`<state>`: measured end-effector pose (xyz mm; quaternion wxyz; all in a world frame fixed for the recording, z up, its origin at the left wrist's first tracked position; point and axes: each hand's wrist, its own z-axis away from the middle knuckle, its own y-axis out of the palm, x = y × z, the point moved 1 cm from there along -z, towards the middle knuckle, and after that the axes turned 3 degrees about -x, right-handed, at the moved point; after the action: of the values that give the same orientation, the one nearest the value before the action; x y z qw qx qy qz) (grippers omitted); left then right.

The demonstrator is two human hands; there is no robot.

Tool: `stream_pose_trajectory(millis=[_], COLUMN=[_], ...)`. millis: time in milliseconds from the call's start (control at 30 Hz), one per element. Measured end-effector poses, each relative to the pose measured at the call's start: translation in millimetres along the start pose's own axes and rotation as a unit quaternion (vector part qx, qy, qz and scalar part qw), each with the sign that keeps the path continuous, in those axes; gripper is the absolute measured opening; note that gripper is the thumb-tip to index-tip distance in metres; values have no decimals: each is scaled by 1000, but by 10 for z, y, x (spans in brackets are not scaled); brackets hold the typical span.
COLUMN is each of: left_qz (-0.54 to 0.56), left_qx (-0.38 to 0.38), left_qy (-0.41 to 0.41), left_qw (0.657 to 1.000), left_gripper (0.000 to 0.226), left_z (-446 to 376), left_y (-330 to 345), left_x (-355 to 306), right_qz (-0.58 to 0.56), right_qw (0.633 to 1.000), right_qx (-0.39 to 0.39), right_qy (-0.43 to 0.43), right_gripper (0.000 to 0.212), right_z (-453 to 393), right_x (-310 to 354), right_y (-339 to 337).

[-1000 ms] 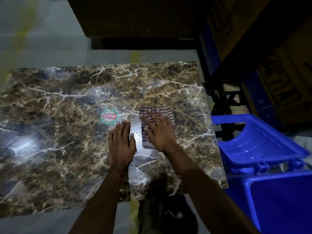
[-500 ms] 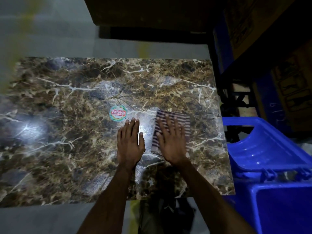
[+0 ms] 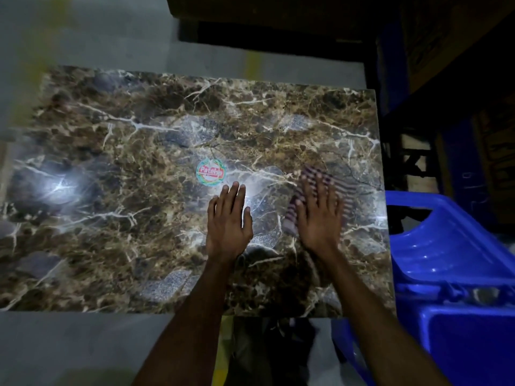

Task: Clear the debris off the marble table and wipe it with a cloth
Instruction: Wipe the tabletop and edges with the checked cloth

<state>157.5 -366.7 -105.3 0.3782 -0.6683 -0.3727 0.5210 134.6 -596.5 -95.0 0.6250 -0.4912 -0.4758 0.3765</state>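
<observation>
Hands flat: right hand (image 3: 320, 218) on cloth (image 3: 344, 190).

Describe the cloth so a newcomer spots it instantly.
Start at the brown marble table, then go to its right side, near the blue plastic bin. The cloth lies flat under the right hand. It alone is striped fabric; the round sticker beside the left hand is printed.

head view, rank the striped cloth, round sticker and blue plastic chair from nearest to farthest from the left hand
1. Round sticker, on the marble just ahead-left of the left hand's fingertips.
2. Striped cloth, to the right, under the right hand.
3. Blue plastic chair, off the table's right edge.
</observation>
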Motion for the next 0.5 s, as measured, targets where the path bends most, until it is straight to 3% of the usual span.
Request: stream_pose_trajectory(millis=[167,300,367,500], left_qz=[-8,-14,-5,-5], left_qx=[13,19,16,15], left_qy=[11,20,9,14], left_qw=[1000,1000,1000,1000], left_gripper=[55,53,52,53], left_z=[-2,9,6,13], left_y=[-12,-34,-40,-17], left_x=[27,13,-9,12], right_qz=[-29,-20,-21,-10], right_qw=[992,982,985,998], right_qx=[6,17,11,-22], right_qy=[-126,-187,-172,-62], right_gripper=[59,57,56,56], right_z=[311,-32,-137,-33], right_x=[780,748,511,-53], right_y=[209,169,116,12])
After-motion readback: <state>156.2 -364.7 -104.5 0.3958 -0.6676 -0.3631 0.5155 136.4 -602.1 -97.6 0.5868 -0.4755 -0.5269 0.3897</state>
